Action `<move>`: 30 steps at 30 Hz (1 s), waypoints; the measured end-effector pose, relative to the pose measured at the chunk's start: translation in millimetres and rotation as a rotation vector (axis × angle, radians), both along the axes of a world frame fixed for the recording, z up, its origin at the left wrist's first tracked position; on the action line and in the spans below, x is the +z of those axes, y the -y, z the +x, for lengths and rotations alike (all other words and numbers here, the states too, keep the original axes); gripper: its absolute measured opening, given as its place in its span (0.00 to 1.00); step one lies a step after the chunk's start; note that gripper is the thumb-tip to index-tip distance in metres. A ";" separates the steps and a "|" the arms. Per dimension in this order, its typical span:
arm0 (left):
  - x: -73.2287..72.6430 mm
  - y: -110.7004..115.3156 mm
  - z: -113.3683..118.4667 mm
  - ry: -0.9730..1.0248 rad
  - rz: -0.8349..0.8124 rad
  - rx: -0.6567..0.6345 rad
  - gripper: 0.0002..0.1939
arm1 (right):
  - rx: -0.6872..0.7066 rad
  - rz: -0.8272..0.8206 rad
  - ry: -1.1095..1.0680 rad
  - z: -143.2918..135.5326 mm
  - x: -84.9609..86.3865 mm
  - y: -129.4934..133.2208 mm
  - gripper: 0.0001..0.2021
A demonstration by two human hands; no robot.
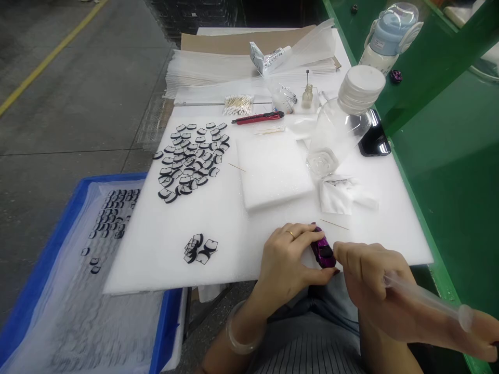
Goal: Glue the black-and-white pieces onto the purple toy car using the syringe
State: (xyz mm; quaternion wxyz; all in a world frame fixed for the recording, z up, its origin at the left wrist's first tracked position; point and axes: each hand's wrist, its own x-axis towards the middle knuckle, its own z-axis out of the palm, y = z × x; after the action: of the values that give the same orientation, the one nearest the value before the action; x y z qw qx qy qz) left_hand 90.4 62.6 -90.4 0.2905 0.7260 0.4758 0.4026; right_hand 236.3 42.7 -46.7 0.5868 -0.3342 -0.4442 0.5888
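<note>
Near the front edge of the white foam board, a small purple toy car [322,249] is held between the fingers and thumb of my left hand [286,259]. My right hand [376,283] is closed around a translucent syringe-like tube [424,297], its fingertips close beside the car's right side. What the tube's tip touches is hidden by the fingers. A small pile of black-edged clear pieces [199,249] lies left of my left hand, and a larger spread of them [191,161] lies farther back.
A foam block [273,171], clear bottle [339,124], tissue packet [337,195], red cutter [259,118], cotton swabs [238,105] and phone [374,134] are on the board [148,259]. A blue tray [66,223] with more pieces stands lower left; a green wall [448,156] borders the right.
</note>
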 end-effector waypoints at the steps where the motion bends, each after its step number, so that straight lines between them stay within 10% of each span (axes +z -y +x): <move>1: -0.3 0.0 -0.2 -0.003 0.004 -0.002 0.28 | -0.009 -0.002 0.003 1.3 2.8 0.2 0.33; 8: -4.1 2.5 -1.8 -0.038 0.012 -0.026 0.28 | -0.149 0.252 -0.002 3.9 39.7 -61.1 0.27; 13: -3.6 3.3 -5.2 -0.068 0.015 -0.077 0.28 | 0.185 0.189 0.231 -26.3 19.5 -111.5 0.27; 21: 0.7 2.1 -5.9 -0.243 -0.020 -0.166 0.34 | -0.290 0.184 0.606 31.3 18.4 -96.3 0.10; 26: -4.3 5.4 -2.7 -0.238 0.032 0.021 0.31 | -0.225 -0.030 1.256 35.6 5.1 -105.6 0.15; 30: -6.5 6.2 -1.0 -0.260 0.048 0.088 0.30 | -0.335 -0.046 1.214 17.5 -10.5 -108.1 0.11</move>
State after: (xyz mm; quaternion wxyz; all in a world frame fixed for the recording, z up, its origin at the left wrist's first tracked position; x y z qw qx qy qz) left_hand 89.5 56.4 -96.9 0.1911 0.7574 0.5308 0.3289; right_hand 253.8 150.8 -57.3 0.3070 -0.6862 -0.6272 0.2038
